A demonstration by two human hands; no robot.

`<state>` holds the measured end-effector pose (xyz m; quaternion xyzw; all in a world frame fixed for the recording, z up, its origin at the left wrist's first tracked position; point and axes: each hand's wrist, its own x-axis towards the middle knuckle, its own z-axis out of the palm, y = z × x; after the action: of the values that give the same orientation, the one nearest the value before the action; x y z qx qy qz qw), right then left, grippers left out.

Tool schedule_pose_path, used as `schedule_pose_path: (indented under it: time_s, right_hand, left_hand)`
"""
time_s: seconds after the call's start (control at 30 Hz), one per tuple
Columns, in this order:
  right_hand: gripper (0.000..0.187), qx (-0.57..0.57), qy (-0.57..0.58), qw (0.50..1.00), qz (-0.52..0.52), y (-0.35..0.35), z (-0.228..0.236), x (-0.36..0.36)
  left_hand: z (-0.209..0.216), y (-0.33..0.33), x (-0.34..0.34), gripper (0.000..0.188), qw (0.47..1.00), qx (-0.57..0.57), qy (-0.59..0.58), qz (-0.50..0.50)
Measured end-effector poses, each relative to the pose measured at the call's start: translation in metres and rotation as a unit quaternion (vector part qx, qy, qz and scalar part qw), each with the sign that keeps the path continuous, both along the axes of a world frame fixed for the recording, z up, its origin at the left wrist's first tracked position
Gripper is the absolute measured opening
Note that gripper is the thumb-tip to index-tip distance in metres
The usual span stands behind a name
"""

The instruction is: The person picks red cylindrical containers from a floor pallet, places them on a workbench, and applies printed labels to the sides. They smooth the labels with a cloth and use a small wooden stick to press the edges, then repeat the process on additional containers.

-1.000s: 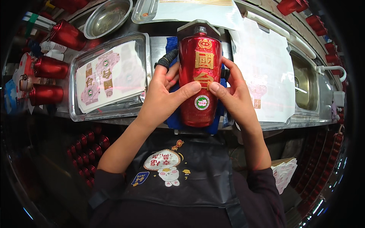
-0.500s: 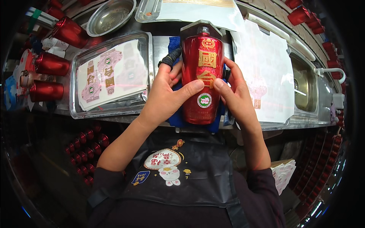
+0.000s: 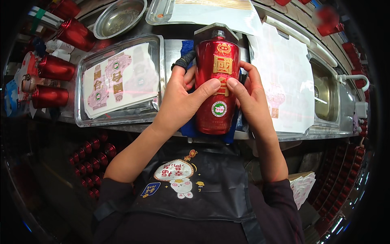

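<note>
A glossy red glass bottle (image 3: 215, 118) with gold characters and a round green-and-white emblem lies in front of me, its neck pointing away. My left hand (image 3: 178, 91) grips its left side, the thumb pressed on the gold lettering; a dark wrap covers the index finger. From the other side my right hand (image 3: 254, 93) holds the bottle, its thumb beside the left one on the same lettering. The other fingertips are partly hidden behind the bottle. Beneath it shows a blue cloth (image 3: 187, 48), and a grey angular holder (image 3: 203, 33) surrounds the neck end.
To the left, a metal tray (image 3: 79, 93) holds printed decal sheets (image 3: 122, 81). White backing sheets (image 3: 284, 69) lie right, beside a sink (image 3: 327, 110). A metal bowl (image 3: 120, 18) sits at the back. Several red bottles (image 3: 50, 96) stand left; more fill racks below and right.
Both thumbs have moved slightly upward along the gold lettering, and the left one has come closer to the right. The bottle has barely shifted.
</note>
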<state>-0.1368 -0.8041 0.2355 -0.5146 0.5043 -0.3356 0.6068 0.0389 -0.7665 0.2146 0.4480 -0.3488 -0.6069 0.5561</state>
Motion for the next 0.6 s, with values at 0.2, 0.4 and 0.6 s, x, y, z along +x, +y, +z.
schedule_pose_path:
  time_s: [0.2, 0.4, 0.6]
  right_hand:
    - [0.059, 0.0, -0.037, 0.999, -0.009, -0.004, -0.008, -0.003]
    - [0.055, -0.008, 0.042, 0.999, -0.007, -0.011, -0.004, -0.001]
    - [0.054, -0.018, 0.002, 1.0, -0.017, -0.008, -0.003, 0.001]
  left_hand:
    - [0.006, -0.007, -0.003, 0.053, 0.999, -0.025, -0.016, 0.021]
    - [0.015, -0.021, -0.004, 0.046, 0.993, -0.022, -0.11, 0.022]
    - [0.01, -0.02, -0.006, 0.047, 0.995, -0.031, -0.091, 0.026]
